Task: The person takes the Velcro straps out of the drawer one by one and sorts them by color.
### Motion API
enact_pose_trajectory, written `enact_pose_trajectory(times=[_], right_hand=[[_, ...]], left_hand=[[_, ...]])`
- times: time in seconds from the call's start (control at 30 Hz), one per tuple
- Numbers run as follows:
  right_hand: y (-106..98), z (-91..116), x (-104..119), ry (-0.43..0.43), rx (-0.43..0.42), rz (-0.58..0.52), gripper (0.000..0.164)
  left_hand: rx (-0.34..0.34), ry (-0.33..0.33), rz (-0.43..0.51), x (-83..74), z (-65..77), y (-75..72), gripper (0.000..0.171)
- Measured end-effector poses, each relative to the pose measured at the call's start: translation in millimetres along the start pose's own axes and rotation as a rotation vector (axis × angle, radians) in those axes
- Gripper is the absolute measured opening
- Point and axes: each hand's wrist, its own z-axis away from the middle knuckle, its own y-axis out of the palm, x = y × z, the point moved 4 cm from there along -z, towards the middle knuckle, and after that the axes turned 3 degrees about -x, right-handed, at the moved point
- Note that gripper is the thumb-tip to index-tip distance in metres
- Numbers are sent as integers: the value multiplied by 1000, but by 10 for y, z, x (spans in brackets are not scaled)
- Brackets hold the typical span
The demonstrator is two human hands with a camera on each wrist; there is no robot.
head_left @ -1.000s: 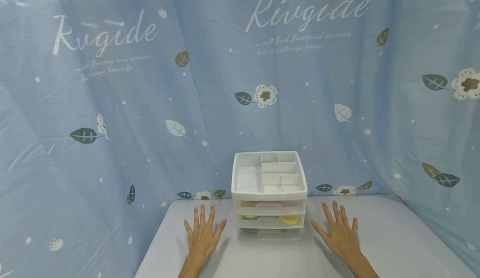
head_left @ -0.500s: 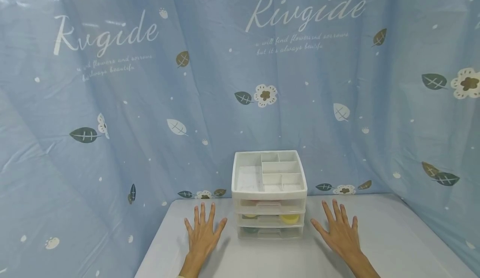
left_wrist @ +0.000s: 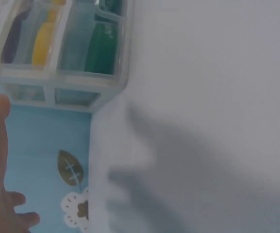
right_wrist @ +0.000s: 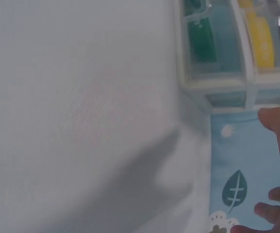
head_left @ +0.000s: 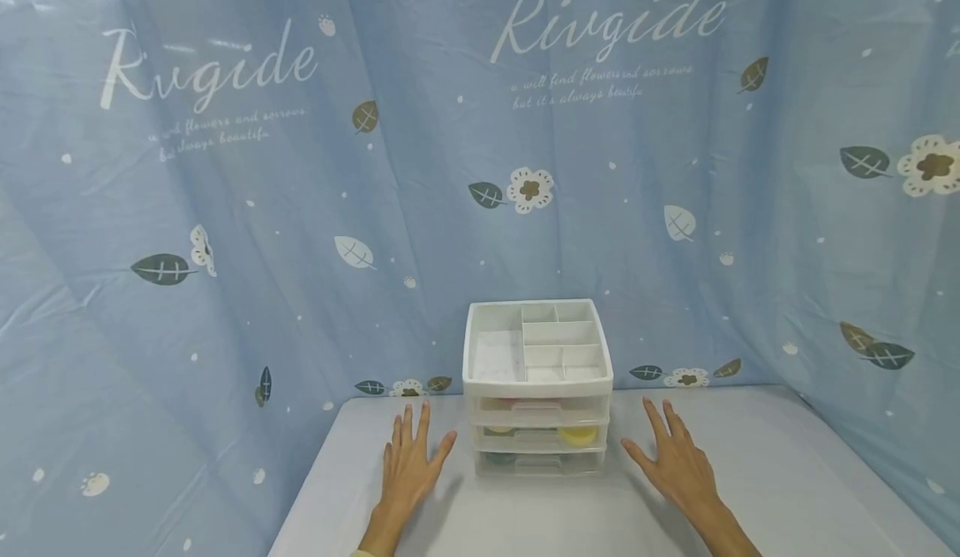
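A white plastic organizer (head_left: 538,389) with clear drawers stands against the curtain at the back of the table. Its top is split into several open compartments, and its drawers are closed. Through the clear plastic show a yellow item (left_wrist: 42,44), a green item (left_wrist: 102,48) and a dark one (left_wrist: 14,39). Left of the organizer, my left hand (head_left: 407,467) is held with fingers extended, apart from the drawers. My right hand (head_left: 681,467) mirrors it on the other side, thumb out toward the drawers. Neither hand holds anything. Both cast shadows on the tabletop.
The white table (head_left: 540,519) carries the organizer near its far edge. A blue curtain (head_left: 420,207) printed with leaves, flowers and lettering hangs behind it and along both sides.
Both hands have turned slightly and their fingers have drawn closer together, the little fingers now less visible. The organizer stays in place with its drawers closed; the head view has shifted a little.
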Motion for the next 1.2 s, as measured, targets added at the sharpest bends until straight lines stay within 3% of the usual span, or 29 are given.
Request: enact_pose_trajectory(times=[0.23,0.57,0.93,1.2], right_hand=[[-80,0,85,52,49,-57,87],[-182,11,204,124,92,-168,89],[-285,62,352,144,58,-244,87],[-321,107,446,127,20,-314,84]], left_hand=[[4,-25,177,-52,-11,-28,88],[-6,-3,374,-176,-30,-126,93],[3,13,559,-256,-78,-124,94],[-3,39,628,-348,-97,-161,95]])
